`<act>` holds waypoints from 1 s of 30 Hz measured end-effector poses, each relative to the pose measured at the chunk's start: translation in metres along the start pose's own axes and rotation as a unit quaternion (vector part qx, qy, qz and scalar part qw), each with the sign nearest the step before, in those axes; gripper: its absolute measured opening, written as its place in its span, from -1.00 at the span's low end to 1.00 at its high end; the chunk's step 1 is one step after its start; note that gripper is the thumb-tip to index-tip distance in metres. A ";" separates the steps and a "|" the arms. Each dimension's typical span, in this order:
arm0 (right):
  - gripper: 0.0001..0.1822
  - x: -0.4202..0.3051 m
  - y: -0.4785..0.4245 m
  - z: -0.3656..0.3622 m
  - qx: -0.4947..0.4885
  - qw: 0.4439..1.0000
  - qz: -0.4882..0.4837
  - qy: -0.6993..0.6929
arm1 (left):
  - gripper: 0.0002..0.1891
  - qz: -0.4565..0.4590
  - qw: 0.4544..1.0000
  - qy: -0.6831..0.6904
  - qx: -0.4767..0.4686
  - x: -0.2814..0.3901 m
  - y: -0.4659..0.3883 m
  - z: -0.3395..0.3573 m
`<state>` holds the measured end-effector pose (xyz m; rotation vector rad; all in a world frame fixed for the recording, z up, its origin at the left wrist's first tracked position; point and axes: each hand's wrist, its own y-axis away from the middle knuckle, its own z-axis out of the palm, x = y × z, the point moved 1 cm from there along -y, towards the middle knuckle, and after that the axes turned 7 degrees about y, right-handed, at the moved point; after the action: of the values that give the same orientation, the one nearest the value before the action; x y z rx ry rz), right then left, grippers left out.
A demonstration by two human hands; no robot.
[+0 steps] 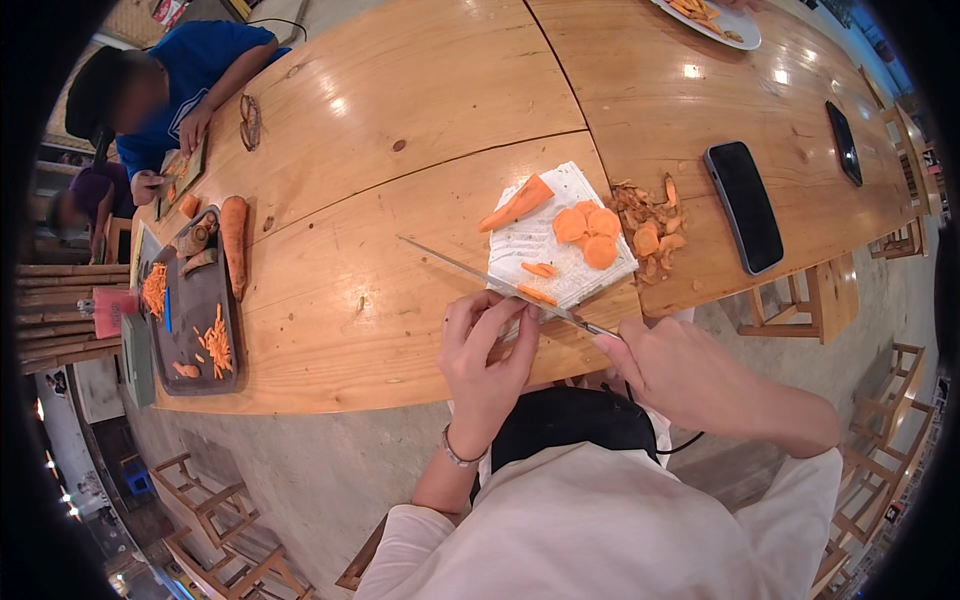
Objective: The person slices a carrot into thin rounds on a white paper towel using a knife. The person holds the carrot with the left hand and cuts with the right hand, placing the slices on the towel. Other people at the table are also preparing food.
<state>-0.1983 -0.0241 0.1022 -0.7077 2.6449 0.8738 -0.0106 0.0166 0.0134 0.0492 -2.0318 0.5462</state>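
Observation:
My right hand [652,364] is closed around the handle of a long kitchen knife [472,271], whose blade points up and left across the near edge of a white cutting board [520,251]. At the blade, the fingers of my left hand [491,337] are bent together; whether they pinch a piece of carrot is hidden. A carrot strip [537,295] lies beside the blade, with more cut strips [538,269] just beyond. Farther up the board rest a peeled carrot piece [517,204] and several overlapping carrot slices [600,253].
Carrot peelings [651,214] are heaped right of the board, near a smartphone [744,206] and a second phone [844,142]. A dark tray [196,300] with shredded carrot sits left, by a whole carrot [234,244]. Another person [199,71] cuts at the far left. A plate [739,37] stands beyond.

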 end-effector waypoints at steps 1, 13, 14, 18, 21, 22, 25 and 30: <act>-0.45 0.001 -0.001 0.000 0.003 1.000 -0.001 0.000 | -0.79 0.000 1.000 0.002 -0.001 0.000 0.000 0.000; -0.49 -0.008 -0.008 -0.004 -0.026 1.000 -0.010 0.001 | -0.76 -0.008 1.000 0.001 0.000 -0.002 0.002 -0.001; -0.50 -0.007 -0.008 -0.005 -0.033 0.999 -0.006 0.004 | -0.76 -0.007 1.000 0.002 0.000 -0.001 0.002 0.000; -0.50 -0.010 -0.016 -0.009 -0.021 0.999 -0.027 -0.009 | -0.75 0.026 1.000 0.000 0.009 -0.002 0.000 0.003; -0.49 -0.010 -0.016 -0.007 -0.002 0.999 -0.044 -0.011 | -0.76 0.039 0.999 -0.004 0.017 -0.004 0.002 0.002; -0.49 -0.010 -0.015 -0.008 0.001 0.999 -0.047 -0.007 | -0.76 0.037 0.999 -0.004 0.015 -0.004 0.002 0.002; -0.48 -0.002 -0.013 -0.007 -0.035 0.998 -0.014 -0.041 | -0.78 0.033 0.999 -0.004 0.010 -0.003 0.002 0.001; -0.45 0.006 -0.013 -0.004 -0.002 0.995 -0.029 -0.090 | -0.80 0.023 1.000 0.007 0.007 -0.003 0.001 0.001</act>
<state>-0.1969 -0.0377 0.0973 -0.6702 2.4521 0.8833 -0.0101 0.0168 0.0105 0.0058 -2.0197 0.5876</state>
